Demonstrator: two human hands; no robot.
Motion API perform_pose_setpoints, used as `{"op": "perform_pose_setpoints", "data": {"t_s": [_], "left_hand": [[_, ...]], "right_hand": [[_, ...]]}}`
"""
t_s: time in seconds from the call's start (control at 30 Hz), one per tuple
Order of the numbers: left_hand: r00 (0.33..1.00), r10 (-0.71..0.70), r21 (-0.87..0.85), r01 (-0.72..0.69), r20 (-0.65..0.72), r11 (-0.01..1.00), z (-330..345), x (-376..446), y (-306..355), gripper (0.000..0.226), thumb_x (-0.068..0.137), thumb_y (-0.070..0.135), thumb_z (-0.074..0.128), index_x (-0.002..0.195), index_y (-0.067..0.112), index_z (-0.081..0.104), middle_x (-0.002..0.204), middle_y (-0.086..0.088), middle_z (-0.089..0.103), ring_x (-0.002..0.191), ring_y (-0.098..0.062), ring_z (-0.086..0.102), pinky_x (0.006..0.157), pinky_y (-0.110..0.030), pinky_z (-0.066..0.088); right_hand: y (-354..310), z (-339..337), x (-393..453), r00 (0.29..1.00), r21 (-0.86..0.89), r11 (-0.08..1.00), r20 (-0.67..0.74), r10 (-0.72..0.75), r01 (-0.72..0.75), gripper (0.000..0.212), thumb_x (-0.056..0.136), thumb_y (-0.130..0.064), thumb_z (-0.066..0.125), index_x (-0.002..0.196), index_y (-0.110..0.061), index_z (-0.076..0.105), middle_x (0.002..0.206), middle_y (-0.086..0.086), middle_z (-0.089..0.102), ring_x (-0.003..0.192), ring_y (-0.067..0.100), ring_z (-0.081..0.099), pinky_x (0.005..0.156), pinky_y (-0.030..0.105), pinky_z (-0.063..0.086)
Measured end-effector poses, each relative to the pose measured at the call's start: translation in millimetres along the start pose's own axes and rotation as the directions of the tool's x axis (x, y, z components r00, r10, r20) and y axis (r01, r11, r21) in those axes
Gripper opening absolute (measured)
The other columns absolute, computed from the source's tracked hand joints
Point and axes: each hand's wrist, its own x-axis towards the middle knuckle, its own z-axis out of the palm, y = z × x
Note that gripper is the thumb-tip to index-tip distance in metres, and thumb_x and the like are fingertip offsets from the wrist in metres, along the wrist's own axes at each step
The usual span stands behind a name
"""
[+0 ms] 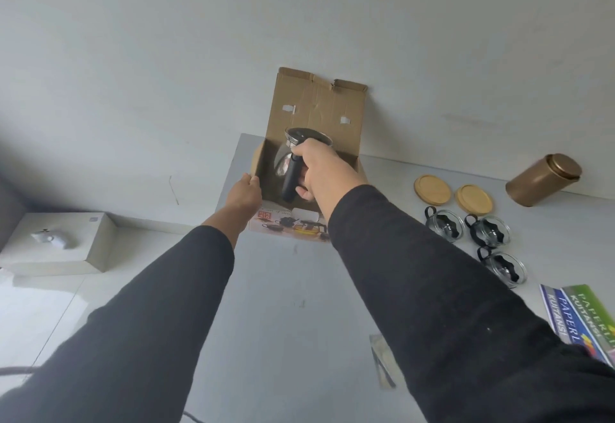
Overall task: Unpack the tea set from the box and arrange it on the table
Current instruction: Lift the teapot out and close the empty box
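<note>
Holding: right hand (319, 169) has its fingers wrapped tight round the black handle of the glass teapot (289, 159), which sits in the mouth of the cardboard box (316, 113).
Teapot heading: handle slants toward the near side and slightly left; metal-rimmed top tilts toward the far side; long axis runs near to far; spout not visible.
Left hand (244, 194): fingers pressed together on the box's left wall, at its near edge.
Box: stands at the far left corner of the grey table (293, 289); lid flap upright against the wall; printed front panel faces the near side.
Right of box: two round wooden coasters (452, 194), side by side, near the far edge.
Nearer, right: three glass cups (476, 239) with black handles, close together, apart from the coasters.
Far right: gold canister (544, 179), lying tilted, lid toward the right.
Near right edge: printed paper packets (579, 319), overlapping.
Near centre: small clear wrapper (382, 362), flat on the table.
Obstruction: box walls close round the teapot body on the left and right.
Open room: bare table surface between the box and the near edge; table's left edge runs just beside the box.
</note>
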Motion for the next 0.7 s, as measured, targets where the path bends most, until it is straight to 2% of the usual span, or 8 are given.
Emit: {"op": "perform_pose_setpoints", "data": {"t_s": [0.07,0.17,0.23,0.3,0.4,0.47,0.57,0.7], "left_hand": [[1.0,-0.006,0.017,0.006,-0.011,1.0,-1.0,1.8,-0.7,0.047,0.104,0.031,0.022,0.143,0.008,0.036,0.145,-0.013,0.042,0.132,-0.033,0.041,0.112,-0.046,0.034],[0.998,-0.005,0.042,0.008,-0.057,0.999,0.7,1.1,-0.6,0.045,0.103,0.032,0.024,0.139,0.011,0.04,0.138,-0.013,0.049,0.124,-0.034,0.049,0.106,-0.047,0.042],[0.992,0.003,0.07,0.006,-0.128,0.998,3.9,-3.8,1.8,0.043,0.103,0.031,0.026,0.137,0.01,0.042,0.133,-0.015,0.052,0.119,-0.036,0.051,0.102,-0.046,0.045],[0.974,-0.008,0.08,0.027,-0.227,0.996,8.7,-6.4,4.7,0.044,0.102,0.031,0.028,0.136,0.007,0.042,0.132,-0.019,0.052,0.12,-0.038,0.05,0.103,-0.046,0.043],[0.928,-0.082,0.024,0.098,-0.364,0.995,19.2,-6.3,8.2,0.055,0.099,0.033,0.034,0.145,0.004,0.029,0.141,-0.022,0.04,0.131,-0.038,0.04,0.111,-0.045,0.033],[0.896,-0.158,-0.082,0.136,-0.415,0.987,28.8,-9.4,10.0,0.067,0.097,0.036,0.04,0.152,0.011,0.011,0.152,-0.018,0.025,0.14,-0.034,0.028,0.116,-0.043,0.023],[0.884,-0.192,-0.17,0.13,-0.425,0.977,46.0,-19.7,10.9,0.075,0.096,0.035,0.043,0.153,0.009,0.002,0.158,-0.015,0.015,0.144,-0.032,0.022,0.117,-0.042,0.019],[0.88,-0.221,-0.169,0.164,-0.42,0.972,71.9,-28.7,11.0,0.072,0.099,0.03,0.038,0.153,0.008,-0.004,0.16,-0.011,0.009,0.147,-0.028,0.016,0.118,-0.037,0.013]], "right_hand": [[-3.1,-6.8,-5.9,0.999,0.014,0.999,-0.028,0.031,-0.03,0.04,0.083,-0.026,0.066,0.117,-0.011,0.052,0.114,0.005,0.061,0.11,0.031,0.056,0.059,0.038,0.039],[-10.7,-24.9,-15.9,0.999,0.086,0.995,-0.029,-0.04,0.042,0.045,0.078,-0.024,0.069,0.12,-0.015,0.053,0.117,0.008,0.061,0.107,0.033,0.055,0.054,0.041,0.038],[-15.9,-41.4,-30.2,0.994,0.105,0.988,-0.004,-0.113,0.113,0.044,0.082,-0.02,0.066,0.123,-0.014,0.051,0.12,0.008,0.061,0.109,0.032,0.055,0.059,0.042,0.04],[-20.1,-61.9,-39.8,0.985,0.148,0.975,0.017,-0.169,0.165,0.041,0.086,-0.019,0.063,0.125,-0.012,0.052,0.12,0.007,0.062,0.111,0.028,0.056,0.074,0.045,0.04],[-23.3,-98.6,-52.4,0.97,0.179,0.956,0.039,-0.242,0.231,0.027,0.09,-0.018,0.059,0.115,-0.009,0.058,0.111,0.004,0.064,0.106,0.022,0.058,0.095,0.05,0.035],[-19.9,-124.1,-53.6,0.961,0.19,0.945,0.014,-0.275,0.267,0.013,0.091,-0.016,0.059,0.102,-0.009,0.059,0.107,0.005,0.064,0.109,0.023,0.059,0.101,0.05,0.033],[-3.7,-158.0,-42.5,0.955,0.217,0.93,-0.056,-0.293,0.298,0.023,0.088,-0.014,0.063,0.11,-0.007,0.06,0.111,0.007,0.065,0.112,0.026,0.059,0.104,0.052,0.035],[29.8,-193.3,-18.5,0.957,0.198,0.941,-0.148,-0.248,0.274,0.031,0.085,-0.011,0.065,0.115,-0.008,0.059,0.122,0.01,0.063,0.116,0.027,0.055,0.102,0.052,0.035]]}}
